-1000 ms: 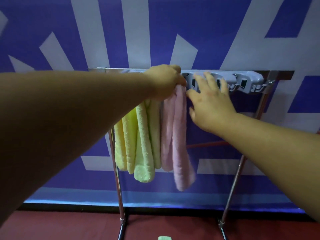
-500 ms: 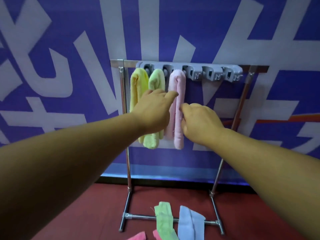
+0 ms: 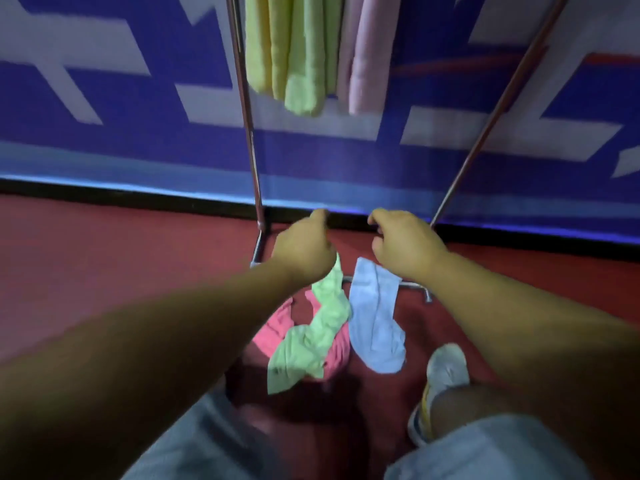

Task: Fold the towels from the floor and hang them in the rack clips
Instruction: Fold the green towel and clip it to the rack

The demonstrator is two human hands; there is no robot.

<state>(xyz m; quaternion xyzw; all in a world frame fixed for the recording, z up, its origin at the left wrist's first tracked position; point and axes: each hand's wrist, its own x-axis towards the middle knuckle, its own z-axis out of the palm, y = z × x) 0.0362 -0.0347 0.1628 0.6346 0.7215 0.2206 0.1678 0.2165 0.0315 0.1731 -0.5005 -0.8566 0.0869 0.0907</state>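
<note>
Three folded towels hang side by side at the top of the rack: a yellow towel [image 3: 258, 43], a light green towel [image 3: 304, 53] and a pale pink towel [image 3: 363, 50]. Only their lower ends show; the clips that hold them are out of sight above. They likely hang close together so the rest of the clips stay free for more.

Three more towels lie on the red floor [image 3: 104, 258], near the rack's bottom bar [image 3: 414, 285]. The green floor towel [image 3: 311, 337] lies across the hot pink towel [image 3: 273, 336], and the blue towel [image 3: 375, 320] lies just beside them, with its top end over the bar.

The person's left hand [image 3: 304, 249] and right hand [image 3: 403, 242] both reach down over the pile. Their fingers look loosely curled and hold nothing. They seem to be going for the next towel, maybe the green one, since it is on top. The person's shoe [image 3: 445, 370] stands just beside the blue towel, so the person is close enough to reach.

About half the job looks done.
</note>
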